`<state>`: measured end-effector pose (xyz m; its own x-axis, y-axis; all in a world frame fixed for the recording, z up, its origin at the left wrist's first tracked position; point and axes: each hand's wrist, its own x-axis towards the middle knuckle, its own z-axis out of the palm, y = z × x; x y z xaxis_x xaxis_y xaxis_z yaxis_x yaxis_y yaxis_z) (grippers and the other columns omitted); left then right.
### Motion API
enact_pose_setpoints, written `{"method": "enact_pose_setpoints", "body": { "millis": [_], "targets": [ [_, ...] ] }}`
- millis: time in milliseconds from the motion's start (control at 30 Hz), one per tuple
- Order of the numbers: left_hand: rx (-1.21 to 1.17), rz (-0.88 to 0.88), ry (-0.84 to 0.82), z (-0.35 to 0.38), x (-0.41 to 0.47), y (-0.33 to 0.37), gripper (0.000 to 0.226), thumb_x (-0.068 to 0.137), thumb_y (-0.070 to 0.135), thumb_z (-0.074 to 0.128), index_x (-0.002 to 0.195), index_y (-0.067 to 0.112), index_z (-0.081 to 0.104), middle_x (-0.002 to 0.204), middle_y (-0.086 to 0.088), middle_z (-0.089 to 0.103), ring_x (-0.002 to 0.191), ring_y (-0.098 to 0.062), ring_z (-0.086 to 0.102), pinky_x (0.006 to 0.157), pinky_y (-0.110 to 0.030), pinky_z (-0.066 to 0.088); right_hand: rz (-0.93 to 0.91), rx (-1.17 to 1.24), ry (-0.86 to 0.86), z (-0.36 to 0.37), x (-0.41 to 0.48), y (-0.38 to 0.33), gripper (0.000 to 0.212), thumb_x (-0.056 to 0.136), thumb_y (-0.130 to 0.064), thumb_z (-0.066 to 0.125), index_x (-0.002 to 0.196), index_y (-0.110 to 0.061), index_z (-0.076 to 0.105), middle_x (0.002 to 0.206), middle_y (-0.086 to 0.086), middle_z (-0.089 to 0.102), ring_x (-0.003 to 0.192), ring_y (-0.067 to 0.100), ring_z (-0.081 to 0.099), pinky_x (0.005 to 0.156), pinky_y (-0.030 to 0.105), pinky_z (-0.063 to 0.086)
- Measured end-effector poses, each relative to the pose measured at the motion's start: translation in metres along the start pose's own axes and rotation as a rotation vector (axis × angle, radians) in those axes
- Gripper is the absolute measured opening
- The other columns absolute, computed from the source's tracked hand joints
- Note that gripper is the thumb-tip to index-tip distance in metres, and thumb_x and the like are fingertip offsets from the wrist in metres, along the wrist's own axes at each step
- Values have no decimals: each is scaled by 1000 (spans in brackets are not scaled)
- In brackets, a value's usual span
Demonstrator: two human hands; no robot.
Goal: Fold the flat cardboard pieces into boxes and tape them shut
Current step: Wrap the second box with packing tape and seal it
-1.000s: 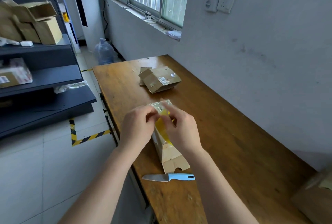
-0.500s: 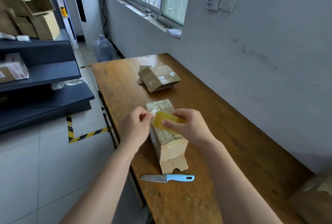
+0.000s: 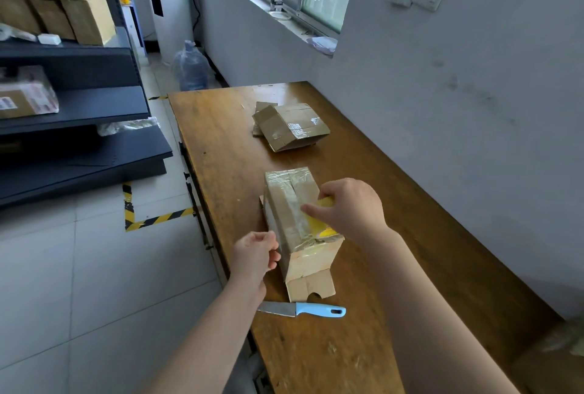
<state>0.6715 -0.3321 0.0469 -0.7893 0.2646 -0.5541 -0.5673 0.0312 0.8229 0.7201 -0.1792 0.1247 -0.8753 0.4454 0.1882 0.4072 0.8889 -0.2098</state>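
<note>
A long cardboard box (image 3: pixel 294 204) wrapped in clear tape lies on the wooden table (image 3: pixel 410 235), its near end flap hanging open. My right hand (image 3: pixel 350 207) grips a yellow tape roll (image 3: pixel 325 229) on the box's top right edge. My left hand (image 3: pixel 256 253) has curled fingers at the box's near left side, pinching what looks like the clear tape end. A second taped box (image 3: pixel 292 126) lies farther back on the table.
A knife with a blue handle (image 3: pixel 303 310) lies on the table just in front of the box. Dark shelves (image 3: pixel 79 109) with cardboard boxes stand at the left. A water jug (image 3: pixel 191 66) sits on the floor beyond the table. The wall runs along the table's right side.
My right hand has carried the yellow roll from over the box's middle to its right edge. My left hand has dropped down to the box's near left side.
</note>
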Motion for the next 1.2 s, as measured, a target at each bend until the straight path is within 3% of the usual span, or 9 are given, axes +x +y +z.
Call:
{"method": "enact_pose_setpoints", "body": {
  "millis": [167,367,467,733,900,1033,1133,1200],
  "targets": [
    [-69,-117,30,5,12,-23,8,93,13,61,87,9,63,79,-8,64,66,-18,58,64,-32,51,-96,-149,-8,12,-1,-5,36,82,-61,62,71,-27,58,61,-14,48,66,7,48,78,26,35],
    [-125,-194,19,9,18,-36,8,93,11,60,86,7,62,77,-9,62,62,-17,57,59,-30,47,-111,-212,-42,17,1,-12,33,83,-58,63,76,-27,55,69,-10,54,75,11,52,77,26,32],
    [-135,-230,13,11,18,-39,9,94,9,60,85,6,62,76,-9,61,61,-17,55,57,-29,47,-105,-226,-58,20,1,-13,31,84,-56,63,81,-25,64,69,-10,53,74,11,50,76,26,29],
    [-132,-298,-2,19,20,-48,9,94,12,60,88,5,61,85,-15,61,69,-20,56,57,-27,48,-76,-224,-85,28,0,-10,33,84,-57,61,85,-24,66,70,-9,54,75,12,50,76,27,29],
    [48,-248,24,25,24,-52,13,96,19,58,97,7,62,81,-11,62,67,-20,56,55,-22,45,-68,-212,-82,33,0,-13,33,83,-56,63,81,-23,66,66,-9,50,71,13,48,74,28,28],
    [208,-195,23,25,27,-53,22,97,29,55,109,11,60,95,-7,62,105,-28,61,71,-26,51,-71,-199,-73,37,2,-12,33,83,-55,63,80,-22,65,68,-7,54,71,12,50,76,27,35],
    [313,-132,-19,25,28,-56,17,100,26,48,111,13,52,93,-2,56,93,-22,59,60,-25,43,-75,-213,-72,37,2,-13,33,83,-54,63,78,-22,64,63,-8,48,70,12,48,74,27,32],
    [368,-124,-18,22,26,-58,11,99,17,50,108,14,45,94,-2,52,81,-14,52,61,-23,41,-73,-219,-77,38,3,-14,32,83,-54,64,76,-22,63,61,-9,45,69,12,47,74,27,29]
  ]
}}
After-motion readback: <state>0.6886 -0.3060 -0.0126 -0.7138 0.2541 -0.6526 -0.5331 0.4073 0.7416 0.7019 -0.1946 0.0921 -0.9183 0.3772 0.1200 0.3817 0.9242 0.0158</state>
